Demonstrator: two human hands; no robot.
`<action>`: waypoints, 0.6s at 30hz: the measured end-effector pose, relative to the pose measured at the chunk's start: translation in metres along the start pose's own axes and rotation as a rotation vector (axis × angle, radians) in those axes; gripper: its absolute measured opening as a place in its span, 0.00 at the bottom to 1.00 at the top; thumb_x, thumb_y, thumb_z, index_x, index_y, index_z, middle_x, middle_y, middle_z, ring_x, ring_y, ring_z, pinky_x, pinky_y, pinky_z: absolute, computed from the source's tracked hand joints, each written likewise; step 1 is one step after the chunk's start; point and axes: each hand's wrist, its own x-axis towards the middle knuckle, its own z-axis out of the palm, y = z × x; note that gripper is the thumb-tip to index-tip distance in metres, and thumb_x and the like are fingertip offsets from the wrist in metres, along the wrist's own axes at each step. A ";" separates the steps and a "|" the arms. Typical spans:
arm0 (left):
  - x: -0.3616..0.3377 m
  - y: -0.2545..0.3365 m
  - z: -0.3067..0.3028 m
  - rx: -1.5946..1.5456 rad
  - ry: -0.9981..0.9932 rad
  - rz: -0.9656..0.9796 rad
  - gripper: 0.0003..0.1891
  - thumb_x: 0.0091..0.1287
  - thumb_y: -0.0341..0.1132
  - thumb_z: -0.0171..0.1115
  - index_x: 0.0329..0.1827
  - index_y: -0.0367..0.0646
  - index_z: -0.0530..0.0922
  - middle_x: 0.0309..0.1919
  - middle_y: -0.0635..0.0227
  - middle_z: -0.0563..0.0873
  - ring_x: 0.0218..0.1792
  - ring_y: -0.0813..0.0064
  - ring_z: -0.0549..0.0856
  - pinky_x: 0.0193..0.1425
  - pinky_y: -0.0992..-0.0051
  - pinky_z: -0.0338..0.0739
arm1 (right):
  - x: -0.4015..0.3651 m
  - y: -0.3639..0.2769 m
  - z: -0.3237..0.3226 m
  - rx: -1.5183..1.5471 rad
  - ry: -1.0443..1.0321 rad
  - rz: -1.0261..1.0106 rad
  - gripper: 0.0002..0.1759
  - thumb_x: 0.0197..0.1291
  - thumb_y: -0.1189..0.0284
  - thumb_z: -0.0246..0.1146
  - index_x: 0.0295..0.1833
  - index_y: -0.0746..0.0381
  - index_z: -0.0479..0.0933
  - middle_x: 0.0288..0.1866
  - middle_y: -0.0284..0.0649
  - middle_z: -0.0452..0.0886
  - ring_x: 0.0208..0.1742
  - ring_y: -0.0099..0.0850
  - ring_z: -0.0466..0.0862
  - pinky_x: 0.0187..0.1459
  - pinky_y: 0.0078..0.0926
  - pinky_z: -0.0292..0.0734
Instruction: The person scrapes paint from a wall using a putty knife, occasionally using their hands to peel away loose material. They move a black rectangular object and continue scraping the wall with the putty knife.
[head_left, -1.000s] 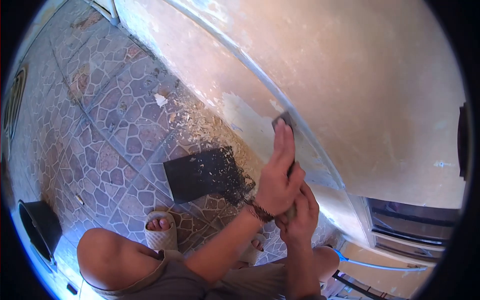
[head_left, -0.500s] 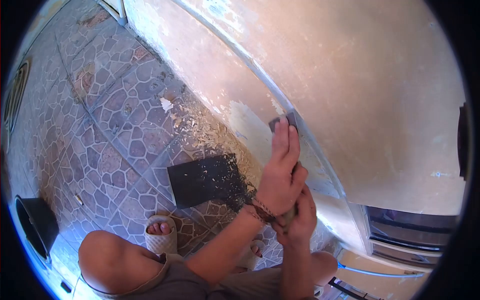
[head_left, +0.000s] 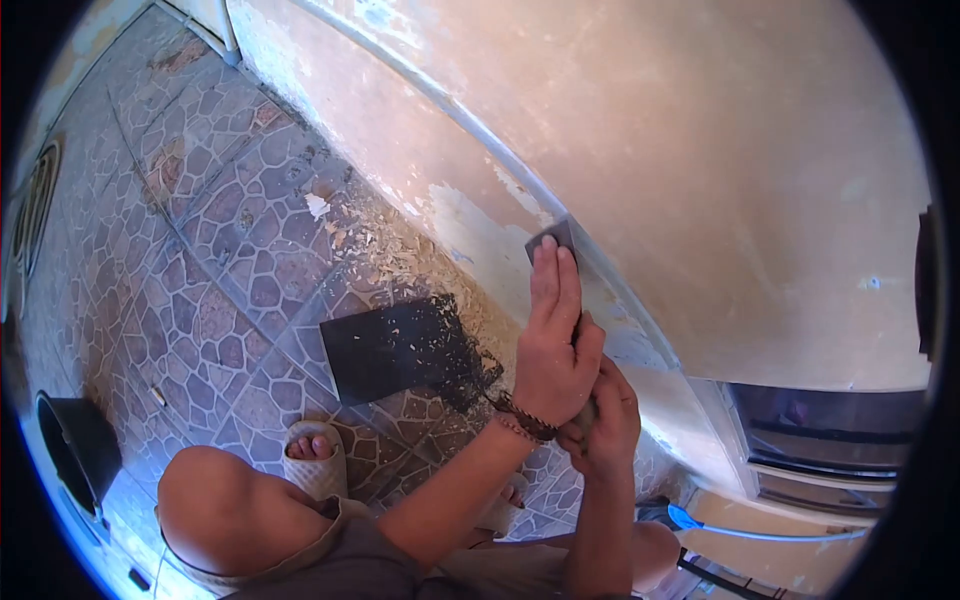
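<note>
Against the lower wall (head_left: pixel 470 215), just under the raised ledge, rests the flat metal blade of a scraper (head_left: pixel 566 232). My left hand (head_left: pixel 556 365), with a bracelet at its wrist, lies along the tool, two fingers stretched out and pressing on the blade. Behind it, my right hand (head_left: pixel 607 415) is wrapped round the handle, which the hands mostly hide. Paint has come off around the blade, leaving a pale bare patch (head_left: pixel 465 228) on the wall.
Paint flakes (head_left: pixel 385 245) lie along the wall's foot on the stone-patterned floor (head_left: pixel 200 290). Some cover a black sheet (head_left: pixel 385 350). A black bucket (head_left: pixel 85 450) stands at left. A louvred window (head_left: pixel 820 430) and a blue-ended pole (head_left: pixel 700 522) are at right.
The scraper blade has turned slightly and shows more of its flat face beside the ledge. Both hands keep hold of it. The whole view has shifted a little.
</note>
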 end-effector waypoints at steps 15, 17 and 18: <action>0.008 0.005 0.002 -0.002 0.075 -0.014 0.30 0.65 0.27 0.48 0.70 0.28 0.56 0.69 0.36 0.57 0.72 0.48 0.57 0.69 0.67 0.61 | -0.001 -0.017 0.009 -0.007 -0.067 0.009 0.19 0.67 0.70 0.49 0.59 0.67 0.71 0.21 0.34 0.73 0.09 0.17 0.64 0.08 0.15 0.55; 0.013 -0.001 -0.003 0.067 0.063 0.000 0.30 0.64 0.27 0.49 0.70 0.28 0.56 0.69 0.35 0.57 0.71 0.47 0.58 0.68 0.67 0.62 | 0.004 -0.016 0.012 -0.023 -0.064 0.005 0.19 0.67 0.70 0.48 0.59 0.67 0.71 0.21 0.35 0.73 0.09 0.18 0.64 0.08 0.15 0.55; 0.010 -0.002 -0.003 0.031 0.075 -0.016 0.30 0.64 0.27 0.48 0.70 0.28 0.56 0.69 0.35 0.58 0.71 0.47 0.58 0.68 0.67 0.62 | 0.006 -0.011 0.011 -0.032 -0.039 -0.004 0.19 0.67 0.70 0.48 0.59 0.68 0.71 0.21 0.34 0.73 0.09 0.17 0.64 0.08 0.15 0.55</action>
